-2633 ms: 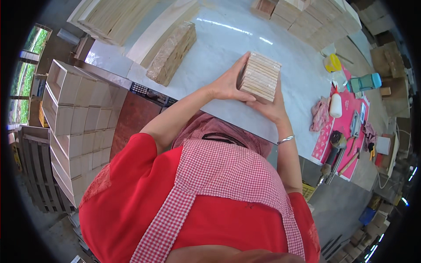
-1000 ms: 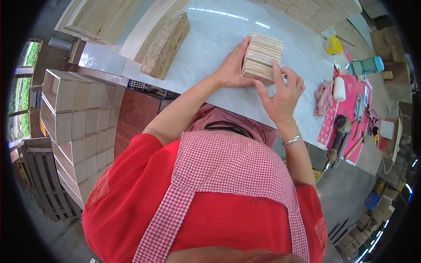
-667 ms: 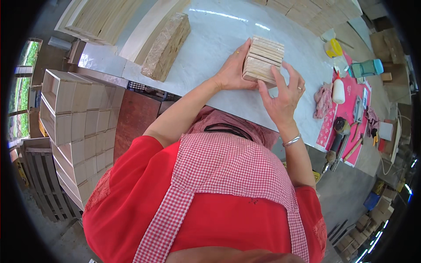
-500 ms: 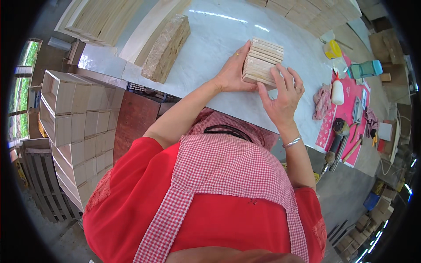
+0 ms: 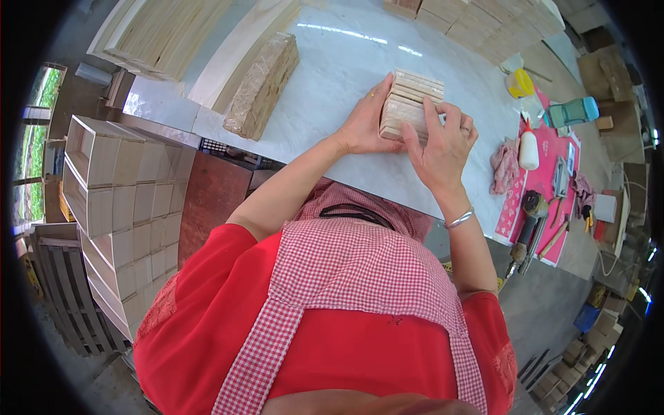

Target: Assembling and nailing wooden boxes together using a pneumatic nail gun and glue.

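A stack of thin, pale wooden slats stands on the pale table in front of me, its layered edges facing up. My left hand is wrapped against the stack's left side, with the thumb along it. On the near right, my right hand rests its thumb and fingertips on the slats' near end and upper edge, the fingers bent. Both hands grip the stack between them. What the far fingers of my left hand do behind the wood is hidden.
A plastic-wrapped wooden block lies left on the table, beside long boards. Wooden blocks line the far side. At right are a white glue bottle, a pink cloth and a power tool. Open boxes are stacked left.
The right hand's fingers have drawn in closer over the slats. Both hands stay on the stack, which sits slightly lower in the picture.
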Demonstrator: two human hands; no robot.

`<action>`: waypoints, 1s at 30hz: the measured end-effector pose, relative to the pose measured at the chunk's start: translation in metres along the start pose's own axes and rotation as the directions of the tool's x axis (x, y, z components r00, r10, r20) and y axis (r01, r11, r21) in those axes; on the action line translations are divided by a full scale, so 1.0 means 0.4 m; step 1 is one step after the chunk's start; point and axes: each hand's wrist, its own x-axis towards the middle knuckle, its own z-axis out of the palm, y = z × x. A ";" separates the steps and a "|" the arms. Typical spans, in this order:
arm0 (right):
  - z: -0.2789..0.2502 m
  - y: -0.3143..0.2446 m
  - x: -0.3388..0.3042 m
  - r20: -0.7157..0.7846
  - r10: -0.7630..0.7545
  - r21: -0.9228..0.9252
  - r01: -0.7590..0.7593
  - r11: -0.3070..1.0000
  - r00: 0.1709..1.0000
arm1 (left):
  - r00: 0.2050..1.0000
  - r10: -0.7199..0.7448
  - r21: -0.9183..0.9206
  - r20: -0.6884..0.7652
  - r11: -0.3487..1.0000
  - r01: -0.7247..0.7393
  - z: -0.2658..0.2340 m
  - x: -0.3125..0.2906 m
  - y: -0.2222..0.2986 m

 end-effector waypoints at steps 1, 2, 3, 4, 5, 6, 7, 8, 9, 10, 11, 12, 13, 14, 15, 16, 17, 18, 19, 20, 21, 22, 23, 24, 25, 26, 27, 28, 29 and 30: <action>0.000 0.000 0.000 -0.001 -0.001 -0.001 0.001 1.000 1.000 | 1.000 -0.001 -0.003 0.001 1.000 0.001 -0.001 0.000 0.003; 0.000 0.000 -0.001 0.006 0.018 0.021 -0.019 1.000 1.000 | 1.000 0.000 -0.004 0.000 1.000 0.000 -0.002 0.001 0.005; 0.000 0.001 -0.002 0.015 0.038 0.043 -0.039 0.998 0.999 | 1.000 0.000 -0.009 -0.001 1.000 0.000 -0.003 0.001 0.007; -0.001 0.002 -0.002 0.024 0.057 0.064 -0.059 0.996 0.998 | 1.000 0.000 -0.015 -0.001 1.000 0.000 -0.004 0.002 0.009; -0.001 0.003 0.001 0.024 0.056 0.063 -0.058 0.996 0.998 | 1.000 0.000 -0.020 -0.002 1.000 0.000 -0.004 0.003 0.011; 0.001 0.005 0.007 -0.014 0.030 0.055 -0.029 0.998 0.999 | 1.000 0.000 -0.020 -0.003 1.000 0.000 -0.004 0.003 0.010; 0.003 0.007 0.013 -0.051 0.004 0.047 -0.001 0.999 0.999 | 1.000 -0.007 -0.025 -0.002 1.000 0.007 -0.004 0.003 0.010; 0.004 0.008 0.017 -0.089 -0.023 0.038 0.027 0.999 0.996 | 1.000 -0.015 -0.030 0.000 0.999 0.015 -0.004 0.003 0.010; 0.005 0.009 0.016 -0.089 -0.024 0.038 0.028 0.999 0.996 | 1.000 -0.022 -0.035 0.002 0.999 0.022 -0.004 0.003 0.010; 0.006 0.010 0.013 -0.069 -0.025 0.036 0.027 0.999 0.997 | 1.000 -0.023 -0.035 0.001 0.999 0.023 -0.004 0.002 0.010; 0.007 0.011 0.010 -0.050 -0.025 0.032 0.027 0.999 0.998 | 1.000 -0.018 -0.032 -0.001 0.999 0.018 -0.004 0.001 0.009; 0.007 0.011 0.009 -0.030 -0.025 0.029 0.026 0.999 0.999 | 1.000 -0.013 -0.028 -0.003 1.000 0.013 -0.004 -0.001 0.008; 0.007 0.011 0.010 -0.031 -0.026 0.029 0.027 0.999 0.999 | 1.000 -0.008 -0.024 -0.004 1.000 0.008 -0.004 -0.002 0.007; 0.006 0.009 0.010 -0.024 -0.013 0.048 0.014 0.999 1.000 | 1.000 -0.009 -0.024 -0.005 1.000 0.009 -0.004 -0.004 0.006; 0.005 0.007 0.011 -0.016 0.001 0.066 0.001 0.998 1.000 | 1.000 -0.008 -0.028 -0.004 1.000 0.007 -0.005 -0.006 0.004; 0.004 0.006 0.013 -0.009 0.014 0.084 -0.014 0.996 1.000 | 1.000 -0.006 -0.031 -0.004 0.999 0.006 -0.004 -0.006 0.004; -0.001 0.005 0.021 -0.010 0.015 0.084 -0.014 0.996 1.000 | 1.000 -0.004 -0.035 -0.002 0.999 0.003 -0.004 -0.006 0.004; -0.012 0.003 0.036 0.053 0.044 0.053 -0.047 0.998 0.998 | 1.000 0.001 -0.037 0.001 0.999 -0.001 -0.003 -0.005 0.004; -0.023 0.000 0.053 0.114 0.076 0.019 -0.078 0.997 0.991 | 1.000 -0.016 -0.022 0.004 1.000 0.016 -0.004 -0.007 0.005; -0.029 -0.001 0.066 0.173 0.111 -0.019 -0.110 0.994 0.979 | 0.999 -0.031 -0.007 0.008 0.999 0.031 -0.005 -0.010 0.005; -0.034 0.000 0.079 0.165 0.127 -0.037 -0.123 0.992 0.978 | 0.999 -0.035 -0.001 0.018 0.999 0.035 0.001 -0.005 0.008; -0.035 -0.003 0.096 0.232 0.104 -0.013 -0.104 0.994 0.967 | 0.999 -0.017 -0.014 0.032 1.000 0.017 0.001 -0.004 0.006; -0.035 0.002 0.113 0.296 0.085 0.009 -0.092 0.996 0.951 | 0.999 -0.029 0.008 0.037 1.000 0.029 -0.004 -0.006 -0.001; -0.040 0.024 0.120 0.354 0.071 0.041 -0.091 0.995 0.933 | 0.998 -0.042 0.039 0.051 0.998 0.040 -0.009 -0.007 -0.004; -0.041 0.063 0.114 0.340 0.101 0.024 -0.116 0.993 0.935 | 0.996 -0.054 0.070 0.065 0.996 0.049 -0.007 -0.003 -0.004; -0.032 0.108 0.099 0.185 0.117 0.064 -0.131 0.989 0.976 | 0.996 -0.026 0.053 0.085 0.998 0.022 -0.004 0.000 -0.004; -0.012 0.159 0.079 0.026 0.126 0.113 -0.128 0.985 0.992 | 0.995 -0.036 0.089 0.093 0.996 0.028 -0.007 -0.004 -0.007; 0.005 0.213 0.056 -0.133 0.133 0.162 -0.111 0.981 0.982 | 0.994 -0.049 0.127 0.097 0.991 0.036 -0.007 -0.007 -0.008; 0.012 0.286 0.026 -0.191 0.194 0.077 -0.182 0.980 0.962 | 0.993 -0.060 0.165 0.098 0.985 0.044 -0.005 -0.002 -0.008; 0.011 0.363 -0.010 -0.247 0.245 0.001 -0.253 0.967 0.938 | 0.993 -0.051 0.163 0.104 0.986 0.034 -0.004 -0.001 -0.007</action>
